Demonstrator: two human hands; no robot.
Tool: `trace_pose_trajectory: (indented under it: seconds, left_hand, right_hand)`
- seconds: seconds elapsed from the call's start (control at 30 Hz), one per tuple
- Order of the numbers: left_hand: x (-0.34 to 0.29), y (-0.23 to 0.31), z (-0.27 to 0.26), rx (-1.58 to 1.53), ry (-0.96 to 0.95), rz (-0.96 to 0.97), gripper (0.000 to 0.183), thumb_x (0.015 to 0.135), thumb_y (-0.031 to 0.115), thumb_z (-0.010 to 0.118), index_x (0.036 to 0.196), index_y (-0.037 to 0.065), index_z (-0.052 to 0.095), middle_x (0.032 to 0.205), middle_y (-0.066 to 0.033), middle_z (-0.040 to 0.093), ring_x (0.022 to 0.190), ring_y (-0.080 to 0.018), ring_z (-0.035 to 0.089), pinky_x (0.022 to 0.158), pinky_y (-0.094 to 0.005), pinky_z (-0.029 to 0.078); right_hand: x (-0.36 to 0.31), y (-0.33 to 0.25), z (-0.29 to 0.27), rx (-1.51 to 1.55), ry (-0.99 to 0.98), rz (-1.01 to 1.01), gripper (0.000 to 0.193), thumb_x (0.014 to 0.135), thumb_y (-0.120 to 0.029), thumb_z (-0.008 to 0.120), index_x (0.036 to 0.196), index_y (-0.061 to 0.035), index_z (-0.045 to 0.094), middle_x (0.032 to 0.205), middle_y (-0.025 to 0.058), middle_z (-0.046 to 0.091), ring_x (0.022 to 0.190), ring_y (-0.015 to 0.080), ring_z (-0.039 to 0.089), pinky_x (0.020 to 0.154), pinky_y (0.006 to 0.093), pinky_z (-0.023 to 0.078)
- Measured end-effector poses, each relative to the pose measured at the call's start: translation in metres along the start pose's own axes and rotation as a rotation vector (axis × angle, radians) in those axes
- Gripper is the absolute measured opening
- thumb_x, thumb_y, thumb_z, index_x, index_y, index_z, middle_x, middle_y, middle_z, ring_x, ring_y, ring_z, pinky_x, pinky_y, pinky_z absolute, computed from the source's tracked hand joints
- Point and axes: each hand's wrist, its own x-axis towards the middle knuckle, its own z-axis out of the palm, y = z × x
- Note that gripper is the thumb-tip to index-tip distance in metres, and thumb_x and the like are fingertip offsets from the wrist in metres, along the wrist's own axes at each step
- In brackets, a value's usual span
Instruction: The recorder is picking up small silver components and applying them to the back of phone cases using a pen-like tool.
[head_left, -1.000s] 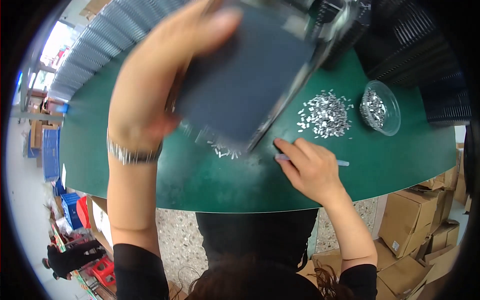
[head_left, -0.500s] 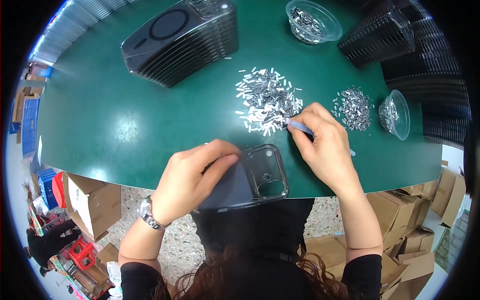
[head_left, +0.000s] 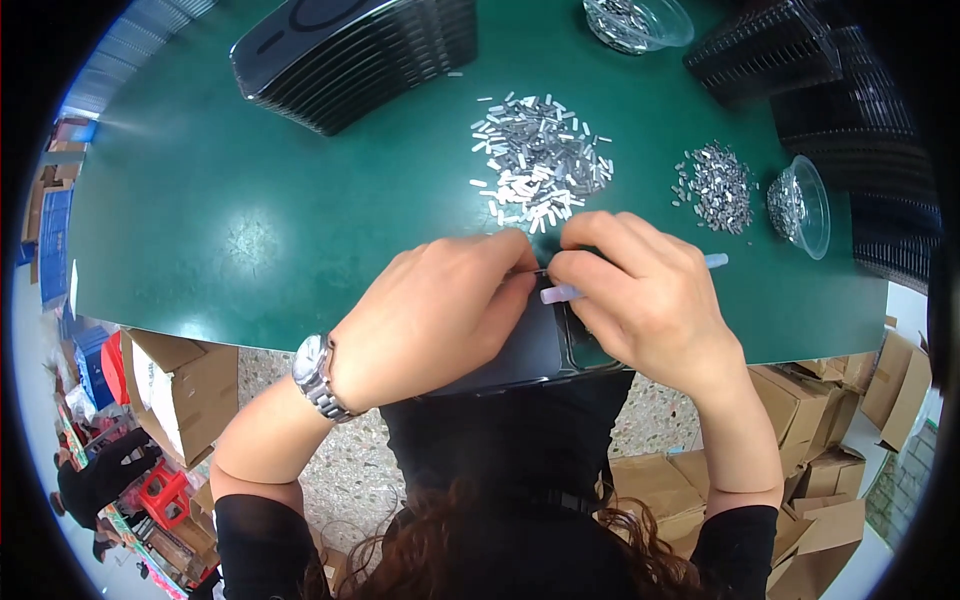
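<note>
A dark translucent phone case (head_left: pixel 532 352) lies at the table's near edge, partly covered by my hands. My left hand (head_left: pixel 430 308) is closed on its upper edge, thumb and fingers pinched together. My right hand (head_left: pixel 655 305) is closed around a slim pale-violet pen-like stick (head_left: pixel 559 294), whose light-blue far end pokes out past the knuckles. The fingertips of both hands nearly meet at the case's edge; anything tiny between them cannot be made out. Just beyond lies a loose pile of small silver and grey metal-looking strips (head_left: pixel 545 165).
At the far left stands a stack of dark phone cases (head_left: pixel 365 75). A smaller pile of grey bits (head_left: pixel 716 190) lies to the right, beside a clear tub (head_left: pixel 815 215) of them. Another clear tub (head_left: pixel 665 25) is at the back. More stacked black cases (head_left: pixel 765 60) line the right.
My right hand has moved from the strip pile to the case's upper edge, still holding the stick. My left hand has shifted right along the case. The view has tilted slightly.
</note>
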Motion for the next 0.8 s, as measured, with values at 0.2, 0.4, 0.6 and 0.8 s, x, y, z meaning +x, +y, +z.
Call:
trace_pose_trajectory:
  seconds: [0.2, 0.4, 0.6, 0.8]
  left_hand:
    - [0.007, 0.009, 0.01, 0.093, -0.012, -0.014, 0.01, 0.097, 0.01, 0.068, 0.103, 0.003, 0.067, 0.087, -0.0162, 0.072, 0.078, -0.0384, 0.069, 0.068, -0.0447, 0.052]
    - [0.011, 0.008, 0.019, 0.178, -0.015, 0.062, 0.01, 0.098, 0.012, 0.068, 0.099, 0.004, 0.062, 0.084, -0.0149, 0.069, 0.075, -0.0389, 0.067, 0.064, -0.0473, 0.051]
    - [0.016, 0.012, 0.02, 0.245, -0.024, 0.065, 0.016, 0.099, 0.018, 0.069, 0.095, 0.005, 0.06, 0.081, -0.0137, 0.067, 0.072, -0.0392, 0.066, 0.061, -0.048, 0.049]
    - [0.02, 0.013, 0.018, 0.236, -0.059, 0.047, 0.018, 0.099, 0.02, 0.07, 0.095, 0.005, 0.06, 0.077, -0.0137, 0.065, 0.07, -0.039, 0.065, 0.061, -0.0481, 0.048]
  right_hand:
    - [-0.013, 0.001, 0.001, -0.079, -0.008, 0.02, 0.018, 0.08, -0.006, 0.076, 0.087, -0.0065, 0.059, 0.088, 0.0061, 0.056, 0.076, 0.0259, 0.063, 0.061, 0.0416, 0.054]
    - [-0.026, 0.005, 0.004, 0.044, -0.037, 0.155, 0.017, 0.086, -0.006, 0.076, 0.091, -0.0049, 0.06, 0.087, 0.0098, 0.059, 0.08, 0.0318, 0.067, 0.063, 0.0455, 0.053]
    - [-0.043, 0.014, -0.001, 0.161, -0.04, 0.282, 0.018, 0.094, -0.014, 0.074, 0.109, -0.0037, 0.069, 0.093, 0.0103, 0.062, 0.083, 0.0325, 0.068, 0.066, 0.045, 0.054]
    - [-0.045, 0.003, -0.002, 0.034, -0.094, 0.27, 0.035, 0.095, -0.018, 0.074, 0.126, -0.0034, 0.071, 0.098, 0.0078, 0.062, 0.082, 0.0275, 0.067, 0.067, 0.0421, 0.056]
